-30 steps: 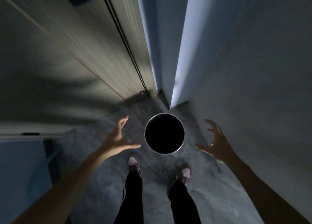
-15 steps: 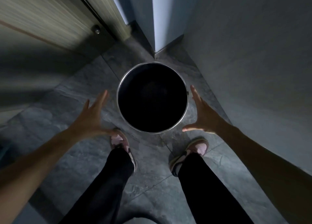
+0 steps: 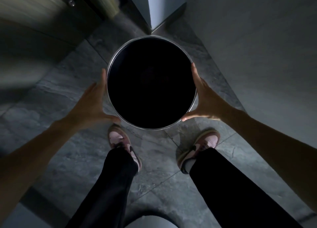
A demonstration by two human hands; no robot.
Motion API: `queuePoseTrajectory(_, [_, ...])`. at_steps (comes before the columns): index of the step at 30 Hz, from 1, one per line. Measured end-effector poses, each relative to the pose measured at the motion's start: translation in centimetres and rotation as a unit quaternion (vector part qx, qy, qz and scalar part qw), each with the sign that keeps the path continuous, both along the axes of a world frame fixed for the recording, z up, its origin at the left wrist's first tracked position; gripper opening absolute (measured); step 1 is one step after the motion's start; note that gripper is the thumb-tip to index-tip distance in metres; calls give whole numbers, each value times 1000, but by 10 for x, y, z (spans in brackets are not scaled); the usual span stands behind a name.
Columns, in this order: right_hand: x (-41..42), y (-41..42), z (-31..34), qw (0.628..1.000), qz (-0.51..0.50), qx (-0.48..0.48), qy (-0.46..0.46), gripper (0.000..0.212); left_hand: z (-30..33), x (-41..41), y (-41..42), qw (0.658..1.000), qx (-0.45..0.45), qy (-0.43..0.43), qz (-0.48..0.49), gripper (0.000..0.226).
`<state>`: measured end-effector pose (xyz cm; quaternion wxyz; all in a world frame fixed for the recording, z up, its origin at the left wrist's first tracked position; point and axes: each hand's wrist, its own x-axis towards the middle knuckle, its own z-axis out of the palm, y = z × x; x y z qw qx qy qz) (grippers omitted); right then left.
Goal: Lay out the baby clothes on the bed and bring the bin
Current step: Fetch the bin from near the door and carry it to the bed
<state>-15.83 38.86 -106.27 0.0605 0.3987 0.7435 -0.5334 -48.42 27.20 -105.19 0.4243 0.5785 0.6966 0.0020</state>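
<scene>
Bin [image 3: 114, 61]: a round container with a thin bright metal rim, standing upright on the floor in a narrow corner, straight ahead of the person's feet.
Bin contents: the inside reads as plain black all the way across; nothing can be made out in it, and whether it holds anything I cannot tell.
Left hand [image 3: 91, 104]: placed flat against the bin's left side, fingers straight and together pointing away from the body, thumb spread out toward the near edge of the rim. The hand is slightly blurred.
Right hand [image 3: 205, 100]: set against the bin's right side in the mirror pose, fingers straight along the rim, thumb stretched in under the near edge.
Grasp: both hands are spread rather than curled, cupping the bin between the palms; no finger hooks over the rim.
Floor [image 3: 154, 159]: dark grey stone-look tiles with visible joints.
Feet: pink and brown sneakers [image 3: 120, 142] below black trouser legs, set apart just behind the bin, near its near edge.
Surroundings: a wood-grain door [image 3: 34, 6] at upper left, a grey wall [image 3: 257, 47] on the right, and a pale wall edge [image 3: 164, 4] meeting the floor just beyond the bin.
</scene>
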Motion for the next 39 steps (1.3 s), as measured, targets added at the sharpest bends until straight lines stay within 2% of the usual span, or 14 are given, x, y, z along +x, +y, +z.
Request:
queuePoseTrajectory(3, [2, 1, -2, 1000, 22, 11, 0, 145, -3, -4, 2, 1000, 4, 21, -17, 150])
queuePoseTrajectory(9, [-1, 6, 6, 999, -28, 18, 8, 144, 9, -2, 11, 1000, 16, 14, -11, 153])
queuePoseTrajectory(13, [7, 3, 40, 998, -46, 14, 34, 146, 41, 0, 14, 998, 48, -18, -46, 151])
queuePoseTrajectory(17, [13, -2, 103, 995, -81, 38, 33, 146, 95, 7, 21, 996, 81, -16, -39, 147])
queuePoseTrajectory(21, [25, 5, 184, 993, -101, 55, 22, 150, 182, 17, 35, 995, 84, -49, -3, 144])
queuePoseTrajectory(25, [33, 15, 295, 988, -115, 91, 39, 146, 299, 24, 56, 994, 85, -64, -5, 154])
queuePoseTrajectory(33, [75, 11, 536, 980, -147, 123, 62, 148, 539, 43, 98, 986, 90, -112, -88, 152])
queuePoseTrajectory(39, [114, -17, 655, 956, -201, 210, 36, 148, 655, 78, 125, 966, 157, -117, -169, 154])
